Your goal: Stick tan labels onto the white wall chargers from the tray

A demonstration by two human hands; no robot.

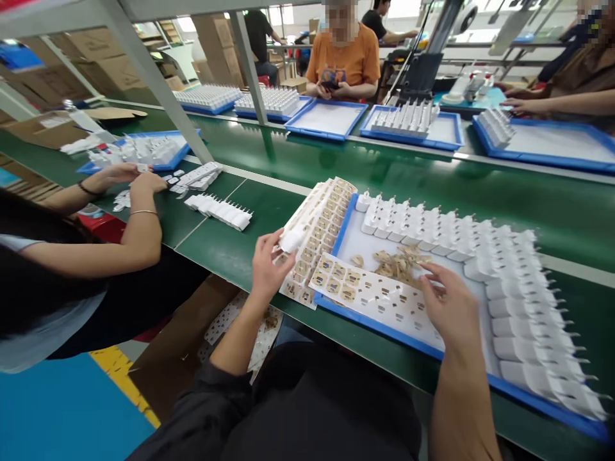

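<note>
My left hand point(270, 266) is closed around a white plug charger point(292, 241), held above long sheets of stickers point(331, 214) stacked at the tray's left side. My right hand point(450, 301) hovers over the front of a blue-rimmed tray point(384, 326), thumb and forefinger nearly together. Whatever they pinch, if anything, is too small to make out. Close to those fingertips lies a heap of brown peeled scraps point(398, 264). A partly used sticker sheet point(379, 298) lies across the tray's front edge. Rows of white plug chargers point(519, 301) with pins up line the tray's back and right.
At left, a co-worker's hands point(144, 179) handle small white parts beside a row of white plugs point(220, 211). Across the green bench point(269, 160) stand more blue trays point(327, 120), and a person in orange point(342, 61) sits behind. A metal post point(158, 83) rises at left.
</note>
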